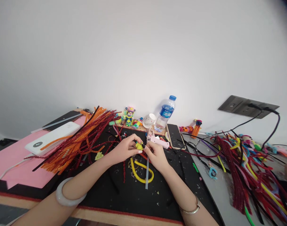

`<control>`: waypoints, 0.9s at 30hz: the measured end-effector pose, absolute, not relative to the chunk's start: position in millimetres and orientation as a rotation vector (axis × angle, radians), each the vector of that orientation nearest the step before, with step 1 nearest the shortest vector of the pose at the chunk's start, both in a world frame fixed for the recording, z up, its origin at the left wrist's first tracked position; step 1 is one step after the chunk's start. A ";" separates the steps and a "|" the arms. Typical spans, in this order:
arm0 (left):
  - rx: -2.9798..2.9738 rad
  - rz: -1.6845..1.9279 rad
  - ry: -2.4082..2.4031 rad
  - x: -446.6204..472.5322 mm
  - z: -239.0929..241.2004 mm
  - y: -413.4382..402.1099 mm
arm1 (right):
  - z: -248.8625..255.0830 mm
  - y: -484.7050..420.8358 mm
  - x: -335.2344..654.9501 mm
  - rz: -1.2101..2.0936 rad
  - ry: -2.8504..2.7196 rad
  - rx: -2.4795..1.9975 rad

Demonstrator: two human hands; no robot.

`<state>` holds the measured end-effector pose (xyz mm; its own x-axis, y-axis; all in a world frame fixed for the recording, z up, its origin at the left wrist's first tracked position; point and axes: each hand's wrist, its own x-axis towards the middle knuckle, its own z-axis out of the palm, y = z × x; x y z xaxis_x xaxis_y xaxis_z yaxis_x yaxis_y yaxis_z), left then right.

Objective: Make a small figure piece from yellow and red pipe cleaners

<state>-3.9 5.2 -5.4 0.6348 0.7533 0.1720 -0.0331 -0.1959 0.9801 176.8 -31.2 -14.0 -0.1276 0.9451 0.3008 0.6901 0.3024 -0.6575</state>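
- Left hand [129, 147]: thumb and forefinger pinched on a small yellow fuzzy piece [139, 146].
- Right hand [155, 156]: fingers curled, thumb tip closed on the right side of the same piece, beside a small dark bit; finger contact partly hidden.
- Piece position: between both hands, above the black mat [103, 191].
- Below the hands: bent yellow pipe cleaner [153, 174], crossed by a translucent stick [147, 173].
- Just beyond the right hand: pink glue gun [160, 142]; phone [175, 135] to its right.
- Near the wall: small doll [129, 116], paper cup [149, 120], water bottle [166, 112].
- Left side: orange and red pipe cleaners [63, 152], bundled, overlapping a pink sheet [13, 163].
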 end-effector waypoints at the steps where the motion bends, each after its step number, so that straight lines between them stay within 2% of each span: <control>1: 1.619 0.799 0.603 -3.6 -5.8 5.7 | -13.8 -31.4 176.6 0.471 -1.895 -1.461; 15: 1.589 0.830 0.655 -3.1 -9.3 8.7 | -10.2 -32.6 175.9 0.429 -1.939 -1.476; 19: 1.601 0.897 0.680 -3.3 -7.9 11.3 | -7.4 -30.2 185.1 0.206 -1.798 -1.533; 23: 1.634 0.986 0.733 -4.0 -7.4 14.5 | -7.0 -24.4 198.7 -0.115 -1.726 -1.774; 27: 1.702 1.076 0.762 -6.4 -7.6 15.9 | -8.3 -21.3 205.8 -0.127 -1.743 -2.005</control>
